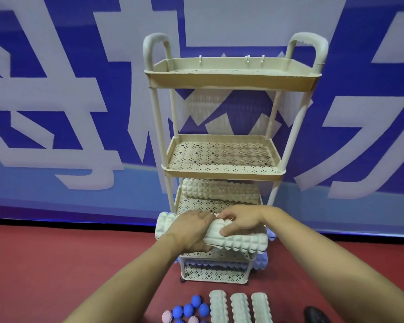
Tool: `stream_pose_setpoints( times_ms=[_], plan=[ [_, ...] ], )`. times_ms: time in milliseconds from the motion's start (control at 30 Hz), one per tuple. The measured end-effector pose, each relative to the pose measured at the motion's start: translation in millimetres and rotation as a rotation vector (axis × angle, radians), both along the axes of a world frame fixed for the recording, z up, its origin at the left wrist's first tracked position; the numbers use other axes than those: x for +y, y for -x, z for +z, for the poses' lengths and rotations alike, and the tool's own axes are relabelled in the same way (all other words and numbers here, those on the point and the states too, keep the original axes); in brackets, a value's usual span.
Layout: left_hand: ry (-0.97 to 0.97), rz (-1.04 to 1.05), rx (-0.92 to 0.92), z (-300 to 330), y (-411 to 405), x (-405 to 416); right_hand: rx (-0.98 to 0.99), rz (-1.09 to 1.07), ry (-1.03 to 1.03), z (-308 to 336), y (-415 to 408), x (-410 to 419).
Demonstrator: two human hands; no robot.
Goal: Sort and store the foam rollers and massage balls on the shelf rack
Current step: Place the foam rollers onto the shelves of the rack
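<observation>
A beige shelf rack with several perforated tiers stands against the wall. Both hands hold a white knobbed foam roller crosswise at the front edge of the third tier. My left hand grips its left part and my right hand rests on top. Another white roller lies at the back of that tier. Purple rollers show on the lowest tier. On the floor lie three white rollers and several blue and pink spiky massage balls.
The rack's top tier and second tier hold nothing. A blue and white banner wall stands right behind the rack. The floor is red. A black object lies at the bottom right.
</observation>
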State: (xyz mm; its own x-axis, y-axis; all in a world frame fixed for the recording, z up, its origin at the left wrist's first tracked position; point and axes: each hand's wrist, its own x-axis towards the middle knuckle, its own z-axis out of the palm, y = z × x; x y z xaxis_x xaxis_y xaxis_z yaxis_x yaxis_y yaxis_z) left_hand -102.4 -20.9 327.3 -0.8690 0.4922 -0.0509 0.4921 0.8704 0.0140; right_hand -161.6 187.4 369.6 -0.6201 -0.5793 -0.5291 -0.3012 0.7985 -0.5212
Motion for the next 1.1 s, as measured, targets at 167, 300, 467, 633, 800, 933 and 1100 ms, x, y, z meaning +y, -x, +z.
stream_pose_setpoints(
  times_ms=[167,300,467,633,800,933,1100],
  plan=[
    [-0.088,-0.032,0.076,-2.1,-1.6,6.5,0.228,-0.018,-0.014,-6.2,-30.4,3.0],
    [-0.162,0.003,0.147,-1.1,-4.3,6.3,0.47,-0.059,-0.105,-6.8,-32.5,5.8],
    [-0.15,0.124,0.111,-4.3,-5.8,-7.3,0.636,-0.086,-0.282,-13.8,-21.4,14.4],
    [-0.101,0.199,0.078,-4.6,-3.8,-23.0,0.804,-0.066,-0.368,-23.5,-5.7,8.8],
    [-0.091,0.257,0.037,-7.8,-2.7,-31.9,0.835,-0.034,-0.391,-36.1,13.8,-10.4],
    [-0.097,0.264,0.021,-13.4,-1.7,-36.3,0.721,-0.06,-0.32,-38.0,28.9,-26.1],
    [-0.132,0.263,0.029,-23.7,1.0,-39.0,0.605,-0.139,-0.344,-58.0,42.7,-24.5]
  ],
)
